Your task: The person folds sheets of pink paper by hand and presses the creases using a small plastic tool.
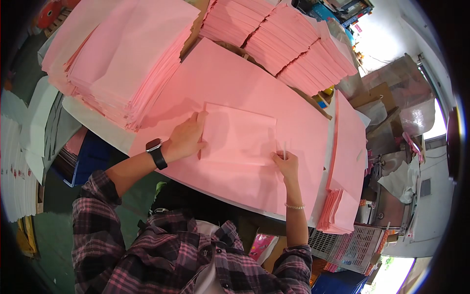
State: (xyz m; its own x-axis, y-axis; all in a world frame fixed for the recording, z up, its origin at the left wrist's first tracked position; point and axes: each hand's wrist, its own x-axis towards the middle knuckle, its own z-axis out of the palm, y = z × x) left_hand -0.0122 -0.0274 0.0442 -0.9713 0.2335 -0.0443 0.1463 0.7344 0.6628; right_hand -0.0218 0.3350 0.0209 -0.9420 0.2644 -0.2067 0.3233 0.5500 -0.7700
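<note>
A folded pink paper (237, 134), flat and roughly rectangular, lies in front of me on a larger pink sheet (235, 183). My left hand (187, 138) has its left edge between thumb and fingers. At the lower right corner is my right hand (286, 164), its fingers closed around a thin pale stick (285, 148) that points up. The right fingertips touch the paper's corner or lie just beside it. What kind of tool the stick is, I cannot make out.
A tall stack of pink sheets (132, 54) stands at the upper left. Bundled pink paper stacks (279, 41) line the back. More pink paper (347, 161) lies on the right, with a small pile (330, 210) in front. A plastic crate (350, 247) sits lower right.
</note>
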